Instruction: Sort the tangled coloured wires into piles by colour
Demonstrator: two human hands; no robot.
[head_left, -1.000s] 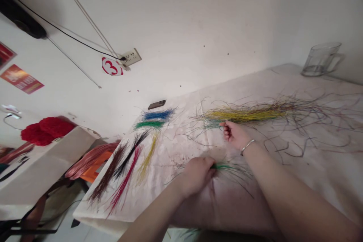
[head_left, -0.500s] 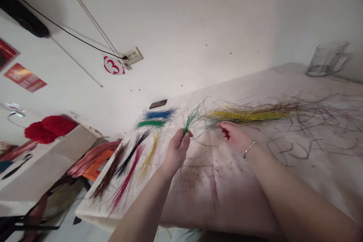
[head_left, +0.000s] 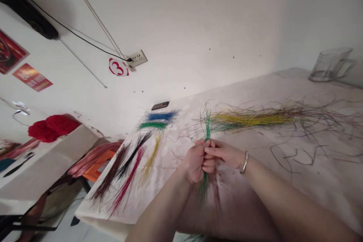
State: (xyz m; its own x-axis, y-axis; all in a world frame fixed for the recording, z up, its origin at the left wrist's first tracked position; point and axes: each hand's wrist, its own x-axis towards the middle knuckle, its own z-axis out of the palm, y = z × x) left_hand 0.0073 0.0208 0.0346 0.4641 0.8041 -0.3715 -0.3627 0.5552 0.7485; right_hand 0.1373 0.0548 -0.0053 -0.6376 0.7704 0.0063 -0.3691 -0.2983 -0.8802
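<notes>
Both hands meet over the middle of the table around a bundle of thin green wires (head_left: 208, 126). My left hand (head_left: 195, 162) is closed round it, with strands sticking out above and below the fist. My right hand (head_left: 222, 154), a silver bangle at its wrist, presses its closed fingers against the same bundle. Just beyond them lies a large pile of mixed wires (head_left: 255, 117), mostly yellow on top with some green underneath. To the left, sorted bundles lie apart: blue (head_left: 161, 115), green (head_left: 153, 125), yellow (head_left: 152, 155), black (head_left: 134, 155), red (head_left: 130, 181) and dark brown (head_left: 110, 174).
A phone (head_left: 160, 105) lies by the wall behind the blue bundle. At the back right stands a glass mug (head_left: 330, 66). Left of the table are an orange stool (head_left: 95, 172) with pinkish strands on it and another table (head_left: 51, 159) with red fluffy bundles (head_left: 53, 127).
My left hand has moved right with the green wires, which now stand more upright. My right hand has left the pile's edge and come to the bundle in my left hand.
</notes>
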